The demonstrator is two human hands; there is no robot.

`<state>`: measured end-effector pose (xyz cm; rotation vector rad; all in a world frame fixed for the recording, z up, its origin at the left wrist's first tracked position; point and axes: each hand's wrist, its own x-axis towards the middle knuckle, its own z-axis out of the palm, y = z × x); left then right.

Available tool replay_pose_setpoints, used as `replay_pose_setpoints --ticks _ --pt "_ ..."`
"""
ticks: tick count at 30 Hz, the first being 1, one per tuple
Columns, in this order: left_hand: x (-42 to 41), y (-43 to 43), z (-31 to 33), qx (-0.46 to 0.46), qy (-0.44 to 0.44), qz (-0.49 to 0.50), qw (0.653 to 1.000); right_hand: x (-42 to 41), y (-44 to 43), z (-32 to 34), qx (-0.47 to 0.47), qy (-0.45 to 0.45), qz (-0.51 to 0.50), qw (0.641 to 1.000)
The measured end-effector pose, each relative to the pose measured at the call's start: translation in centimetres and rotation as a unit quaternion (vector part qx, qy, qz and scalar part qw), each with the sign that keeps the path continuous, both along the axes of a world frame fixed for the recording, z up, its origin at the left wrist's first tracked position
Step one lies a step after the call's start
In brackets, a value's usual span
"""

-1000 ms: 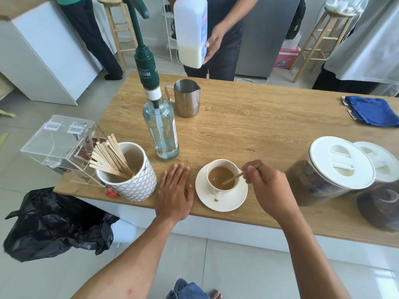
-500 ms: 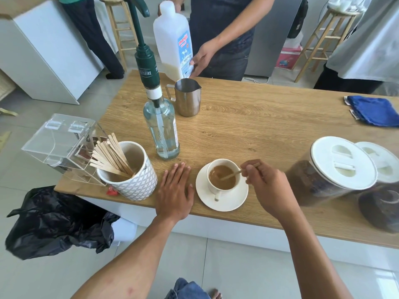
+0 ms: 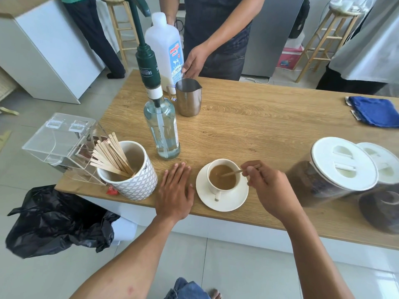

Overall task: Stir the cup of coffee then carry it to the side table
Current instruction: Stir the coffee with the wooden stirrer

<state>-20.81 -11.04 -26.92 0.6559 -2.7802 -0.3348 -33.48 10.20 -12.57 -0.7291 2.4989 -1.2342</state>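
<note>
A white cup of milky coffee [image 3: 222, 177] stands on a white saucer [image 3: 231, 201] near the front edge of the wooden table [image 3: 259, 130], its handle toward me. My right hand [image 3: 267, 186] pinches a thin wooden stir stick [image 3: 231, 173] whose tip dips into the coffee. Just left of the saucer, my left hand [image 3: 175, 190] lies flat on the table with fingers spread, holding nothing.
A patterned white holder of stir sticks [image 3: 129, 175] and a clear acrylic box [image 3: 60, 143] sit at the left. A pump bottle [image 3: 162, 126], steel pitcher [image 3: 188, 97] and milk jug [image 3: 166, 50], held by another person, stand behind. White-lidded jars [image 3: 336, 167] are right, a blue cloth [image 3: 375, 111] far right.
The person across the table lowered the milk jug from mid-air down beside the steel pitcher. My right hand has shifted the stick slightly in the cup. My left hand has stayed flat.
</note>
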Motion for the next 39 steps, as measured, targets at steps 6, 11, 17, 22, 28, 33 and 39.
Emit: replay_pose_setpoints --ticks 6,11,17,22,28,33,39 --pt "-0.06 0.21 0.06 0.0 0.005 0.001 1.0 -0.67 0.51 -0.02 -0.017 0.016 -0.031 0.999" --pt "0.01 0.29 0.14 0.002 0.005 0.002 1.0 -0.1 0.53 -0.15 -0.007 0.009 -0.011 1.0" --pt "0.1 0.2 0.19 0.003 0.005 0.0 1.0 -0.31 0.13 -0.18 -0.009 -0.002 -0.006 1.0" --pt "-0.09 0.29 0.39 -0.002 0.007 0.003 1.0 -0.76 0.34 -0.04 -0.019 0.024 -0.043 0.999" --pt "-0.07 0.36 0.4 0.0 0.003 0.005 1.0 -0.53 0.47 0.28 -0.003 0.035 -0.046 0.998" --pt "0.02 0.29 0.36 0.002 0.003 0.004 1.0 -0.3 0.1 0.3 0.001 0.018 -0.001 1.0" --pt "-0.01 0.25 0.3 -0.001 0.003 0.005 1.0 -0.6 0.2 0.14 -0.014 0.03 -0.037 0.999"
